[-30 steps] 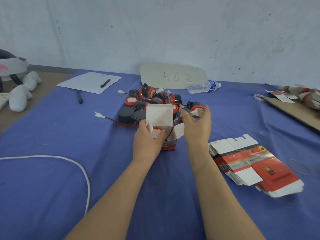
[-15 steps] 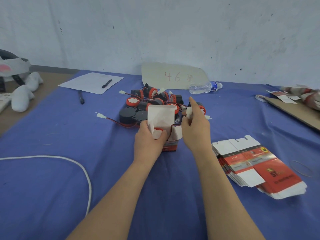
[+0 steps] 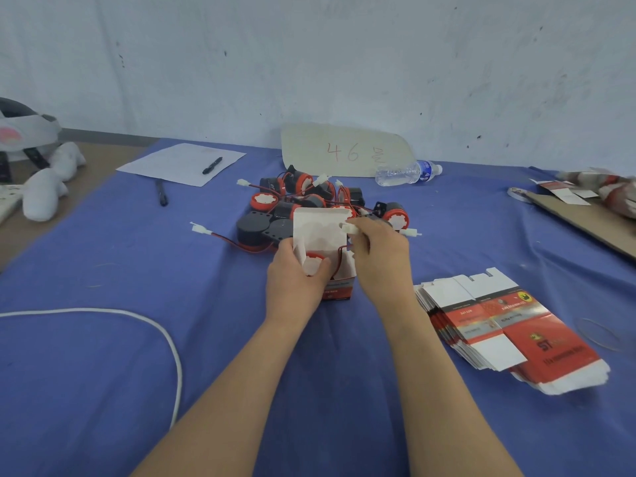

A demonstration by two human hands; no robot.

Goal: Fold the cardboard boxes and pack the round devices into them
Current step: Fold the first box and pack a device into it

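The left hand is gripping the open box, a round device sitting inside; just above the box the right hand is pinching its white connector. I'd be coiling the wire in before closing the flap.

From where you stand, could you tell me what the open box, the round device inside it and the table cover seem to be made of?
Open box: thin printed cardboard, white inside, creased flaps.
Round device: likely moulded plastic, matte red rim and white face.
Table cover: blue cloth or felt, matte, slightly wrinkled; the exact fabric is unclear.
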